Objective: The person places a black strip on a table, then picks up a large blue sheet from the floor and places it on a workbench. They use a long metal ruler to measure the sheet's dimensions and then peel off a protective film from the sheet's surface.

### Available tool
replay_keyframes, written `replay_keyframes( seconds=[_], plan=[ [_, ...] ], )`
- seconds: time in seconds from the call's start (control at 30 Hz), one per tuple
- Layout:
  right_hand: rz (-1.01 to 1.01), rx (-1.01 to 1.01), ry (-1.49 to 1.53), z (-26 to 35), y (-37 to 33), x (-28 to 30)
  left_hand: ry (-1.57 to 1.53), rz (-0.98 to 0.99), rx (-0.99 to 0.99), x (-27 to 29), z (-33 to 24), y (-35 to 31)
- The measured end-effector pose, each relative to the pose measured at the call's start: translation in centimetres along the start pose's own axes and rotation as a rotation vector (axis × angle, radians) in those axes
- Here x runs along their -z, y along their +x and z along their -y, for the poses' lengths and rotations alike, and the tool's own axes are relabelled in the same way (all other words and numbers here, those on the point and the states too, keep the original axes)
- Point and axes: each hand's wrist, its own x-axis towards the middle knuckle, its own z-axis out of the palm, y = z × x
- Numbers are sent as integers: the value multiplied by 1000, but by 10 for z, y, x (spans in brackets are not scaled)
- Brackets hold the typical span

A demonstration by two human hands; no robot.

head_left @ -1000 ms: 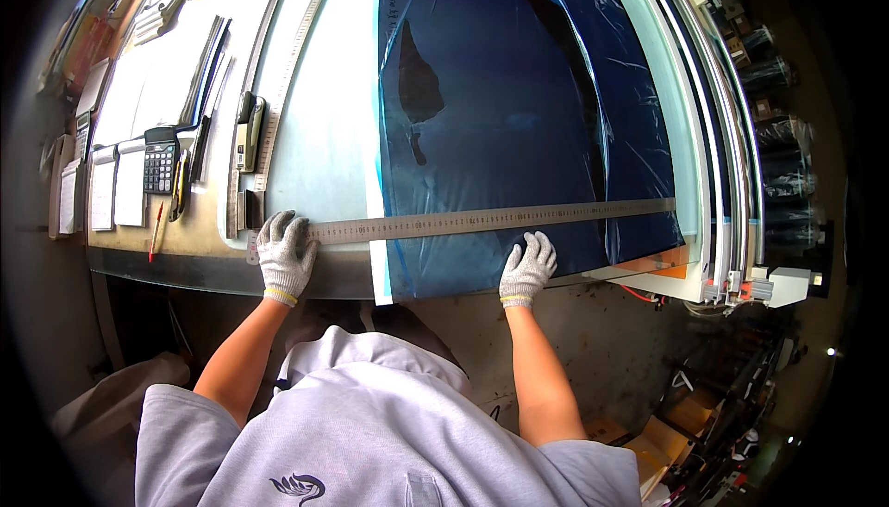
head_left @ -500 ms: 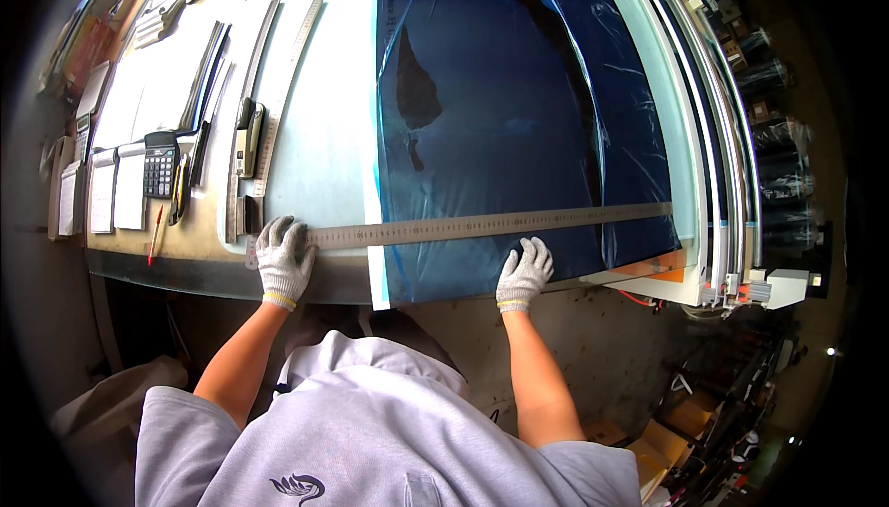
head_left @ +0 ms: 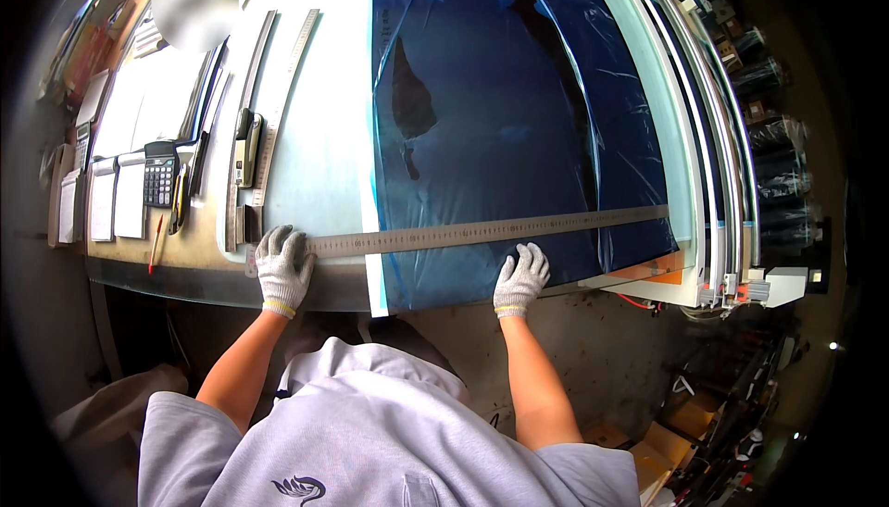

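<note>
A long steel ruler (head_left: 482, 231) lies across the near part of the table, its right stretch over a sheet of dark blue film (head_left: 491, 109). My left hand (head_left: 283, 266), in a grey-white knit glove, is bent over the ruler's left end, thumb against it; the tip of the ruler shows past the hand. My right hand (head_left: 521, 280), gloved the same way, rests flat near the front edge of the film, just below the ruler, with its fingers stretched out. A pale strip (head_left: 372, 192) runs along the film's left edge.
Left of the film are two more long rulers (head_left: 298, 53), a stapler (head_left: 246, 150), a black calculator (head_left: 160, 174), a red pen (head_left: 156, 243) and papers (head_left: 130, 109). A white-railed frame (head_left: 713, 137) borders the right side. A blurred round patch hides the back left.
The view has shifted slightly, and a blurred round patch has appeared at the back left. Both hands and the ruler keep nearly the same places.
</note>
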Motion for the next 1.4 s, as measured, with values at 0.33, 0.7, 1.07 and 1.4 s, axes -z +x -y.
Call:
replay_keyframes(
  seconds=[0.33,0.7,1.07,1.4],
  plan=[
    [37,-29,-26,1,-1,4,55,104,-168,10,-10,-1],
    [41,-46,7,6,2,10,52,234,-430,9,-14,-1],
    [25,-61,20,6,0,13,303,460,-558,16,-42,-41],
    [19,-76,-46,6,-4,9,211,317,-567,20,-35,-38]
  ],
)
